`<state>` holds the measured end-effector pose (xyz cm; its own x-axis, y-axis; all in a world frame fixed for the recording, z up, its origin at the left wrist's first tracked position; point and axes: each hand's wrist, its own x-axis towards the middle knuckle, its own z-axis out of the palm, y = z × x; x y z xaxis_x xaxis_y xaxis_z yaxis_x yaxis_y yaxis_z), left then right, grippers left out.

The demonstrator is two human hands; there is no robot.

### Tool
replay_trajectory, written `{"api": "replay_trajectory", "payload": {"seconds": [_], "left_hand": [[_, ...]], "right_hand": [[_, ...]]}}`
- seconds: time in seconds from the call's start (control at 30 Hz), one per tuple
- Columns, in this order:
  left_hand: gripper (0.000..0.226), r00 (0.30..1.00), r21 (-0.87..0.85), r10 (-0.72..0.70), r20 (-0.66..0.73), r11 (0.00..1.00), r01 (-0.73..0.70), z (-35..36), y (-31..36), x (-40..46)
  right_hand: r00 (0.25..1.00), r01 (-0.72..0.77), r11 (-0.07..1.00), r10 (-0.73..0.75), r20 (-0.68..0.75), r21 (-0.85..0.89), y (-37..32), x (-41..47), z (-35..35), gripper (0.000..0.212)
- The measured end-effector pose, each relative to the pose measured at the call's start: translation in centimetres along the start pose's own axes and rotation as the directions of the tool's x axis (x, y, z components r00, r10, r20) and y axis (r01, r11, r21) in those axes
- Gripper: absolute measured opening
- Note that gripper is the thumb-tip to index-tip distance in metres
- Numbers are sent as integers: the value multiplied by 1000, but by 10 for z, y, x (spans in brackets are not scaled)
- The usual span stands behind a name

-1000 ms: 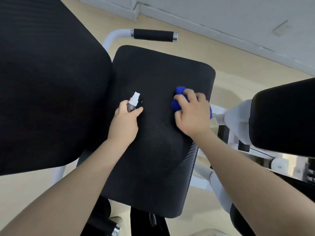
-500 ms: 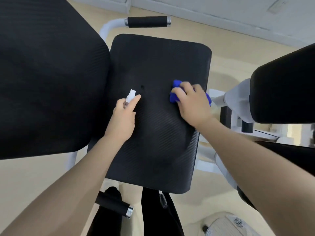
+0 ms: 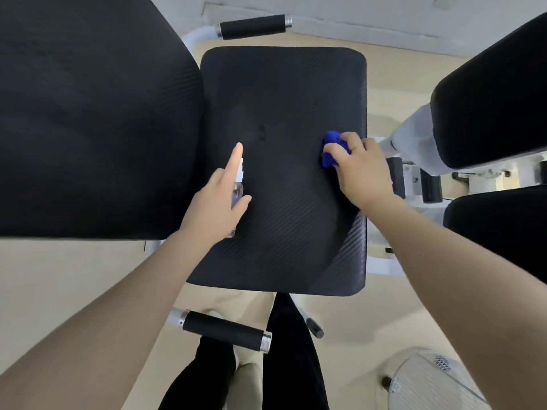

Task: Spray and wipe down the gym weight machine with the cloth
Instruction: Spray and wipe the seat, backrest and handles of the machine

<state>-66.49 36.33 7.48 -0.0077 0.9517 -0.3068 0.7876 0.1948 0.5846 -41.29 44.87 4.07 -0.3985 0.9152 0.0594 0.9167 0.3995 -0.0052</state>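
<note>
The machine's black textured seat pad (image 3: 284,93) fills the middle of the head view. My left hand (image 3: 217,202) holds a small clear spray bottle (image 3: 238,189) with a white nozzle over the pad's left side, index finger stretched along the top. My right hand (image 3: 359,170) presses a bunched blue cloth (image 3: 331,149) onto the pad near its right edge; most of the cloth is hidden under the fingers.
A large black back pad (image 3: 88,113) lies to the left and two more black pads (image 3: 491,93) to the right. Foam-gripped handles sit beyond the seat (image 3: 253,26) and below it (image 3: 225,328). A white fan (image 3: 429,383) stands on the beige floor at lower right.
The view has tilted down, so the whole seat and my legs show. My left index finger has straightened over the bottle's nozzle. My right hand and cloth have shifted toward the pad's right edge.
</note>
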Motion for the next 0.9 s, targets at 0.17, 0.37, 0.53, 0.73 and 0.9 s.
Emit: {"api": "replay_trajectory", "payload": {"seconds": [0.17, 0.37, 0.53, 0.73, 0.9], "left_hand": [[78, 998, -94, 25, 54, 995, -20, 1, 5, -16], [67, 987, -64, 101, 123, 994, -94, -5, 15, -25], [66, 996, -123, 70, 59, 991, -62, 6, 14, -10], [71, 984, -240, -122, -132, 967, 88, 1, 24, 10], [52, 940, -227, -194, -281, 965, 131, -21, 24, 44]], "right_hand": [[994, 107, 988, -110, 21, 112, -73, -92, 6, 41], [931, 331, 944, -329, 157, 12, -51, -84, -15, 46], [978, -140, 989, 146, 150, -53, -24, -10, -11, 35], [941, 301, 939, -321, 104, 168, -117, -35, 3, 39], [787, 608, 790, -613, 75, 84, -86, 36, 9, 41]]}}
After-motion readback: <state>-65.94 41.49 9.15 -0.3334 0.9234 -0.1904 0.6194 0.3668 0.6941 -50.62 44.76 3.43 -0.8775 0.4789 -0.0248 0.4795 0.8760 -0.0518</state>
